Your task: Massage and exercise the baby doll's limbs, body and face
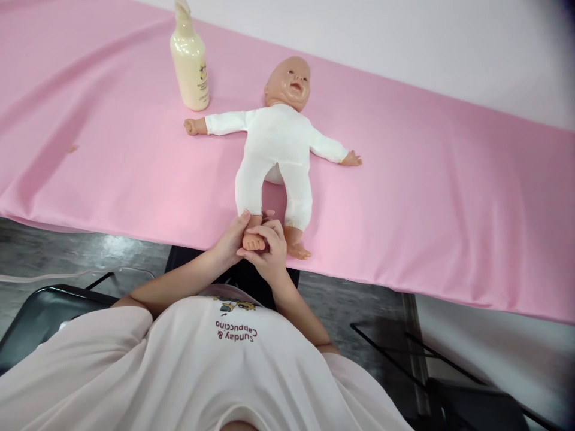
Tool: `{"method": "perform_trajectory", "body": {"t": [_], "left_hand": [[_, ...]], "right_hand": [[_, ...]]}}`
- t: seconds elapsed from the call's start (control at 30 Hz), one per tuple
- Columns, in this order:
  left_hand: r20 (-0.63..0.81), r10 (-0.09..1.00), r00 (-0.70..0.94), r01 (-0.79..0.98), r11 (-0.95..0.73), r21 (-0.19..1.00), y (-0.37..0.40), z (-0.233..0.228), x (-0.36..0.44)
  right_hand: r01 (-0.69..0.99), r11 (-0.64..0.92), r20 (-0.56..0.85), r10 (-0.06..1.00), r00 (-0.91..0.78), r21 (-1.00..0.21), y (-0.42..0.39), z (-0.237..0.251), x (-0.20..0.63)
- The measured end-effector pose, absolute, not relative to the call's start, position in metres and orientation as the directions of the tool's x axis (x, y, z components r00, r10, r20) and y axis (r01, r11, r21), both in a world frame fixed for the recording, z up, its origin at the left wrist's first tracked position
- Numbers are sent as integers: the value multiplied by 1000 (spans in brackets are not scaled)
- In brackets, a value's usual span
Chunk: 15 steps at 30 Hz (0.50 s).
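Note:
A baby doll in a white cloth body lies on its back on the pink-covered table, arms spread and feet toward me. My left hand is closed around the ankle and side of the doll's foot at the left. From the other side my right hand wraps the same foot, fingers curled over its top and thumb near the toes. Some fingers behind the ankle are partly hidden. The doll's other foot rests on the cloth just right of my right hand.
A cream pump bottle stands upright beyond the doll's hand at the left. A white wall rises behind the table. Below the near edge are a black chair on the left and dark chair parts on the right.

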<state>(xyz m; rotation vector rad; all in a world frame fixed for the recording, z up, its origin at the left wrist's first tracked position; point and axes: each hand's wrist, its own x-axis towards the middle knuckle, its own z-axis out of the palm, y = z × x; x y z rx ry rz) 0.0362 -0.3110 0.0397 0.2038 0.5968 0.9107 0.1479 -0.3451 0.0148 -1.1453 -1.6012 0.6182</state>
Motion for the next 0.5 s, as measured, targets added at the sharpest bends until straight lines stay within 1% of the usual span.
{"method": "perform_trajectory", "body": {"t": [0.13, 0.23, 0.33, 0.5], "left_hand": [[-370, 779, 506, -671, 625, 399, -309, 39, 35], [-381, 801, 462, -712, 591, 379, -307, 42, 35], [-401, 804, 440, -720, 582, 378, -306, 42, 34], [-333, 848, 413, -693, 530, 489, -308, 34, 34]], "right_hand": [[394, 442, 475, 880, -16, -806, -344, 13, 149], [381, 459, 490, 872, -18, -802, -344, 12, 150], [327, 480, 492, 869, -50, -814, -344, 12, 151], [325, 440, 436, 895, -90, -837, -346, 15, 150]]}}
